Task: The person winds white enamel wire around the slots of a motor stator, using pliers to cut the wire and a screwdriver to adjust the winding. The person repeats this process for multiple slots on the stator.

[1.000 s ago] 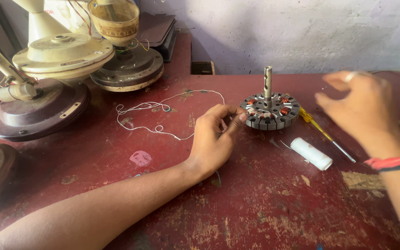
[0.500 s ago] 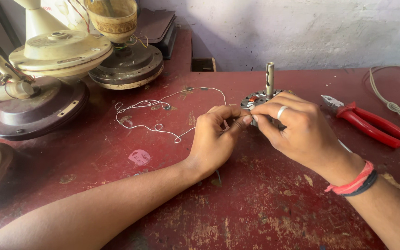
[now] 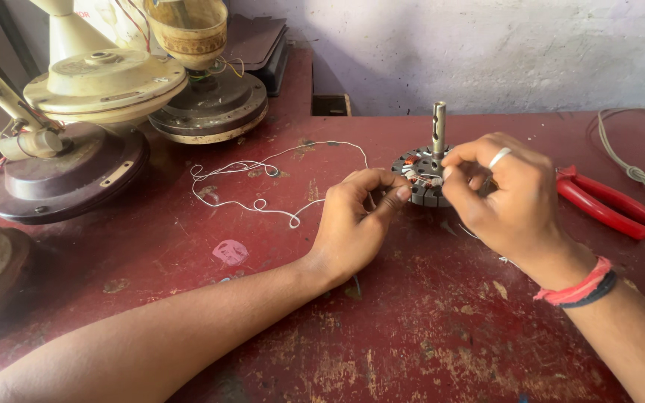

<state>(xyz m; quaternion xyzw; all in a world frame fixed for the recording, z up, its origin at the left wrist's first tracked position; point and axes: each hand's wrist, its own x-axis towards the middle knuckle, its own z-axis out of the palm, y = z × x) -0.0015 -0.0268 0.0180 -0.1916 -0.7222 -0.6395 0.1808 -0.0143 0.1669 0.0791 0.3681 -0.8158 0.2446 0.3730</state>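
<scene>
My left hand (image 3: 352, 224) pinches the white thread (image 3: 263, 175). My right hand (image 3: 505, 194) grips the stator (image 3: 421, 179) near the table's (image 3: 412, 343) back edge.

Red-handled pliers (image 3: 606, 205) at 3 o'clock; grey cable (image 3: 628, 160) at 2; dismantled fan housings (image 3: 102, 89) at 10 on red tabletop (image 3: 412, 336).
</scene>
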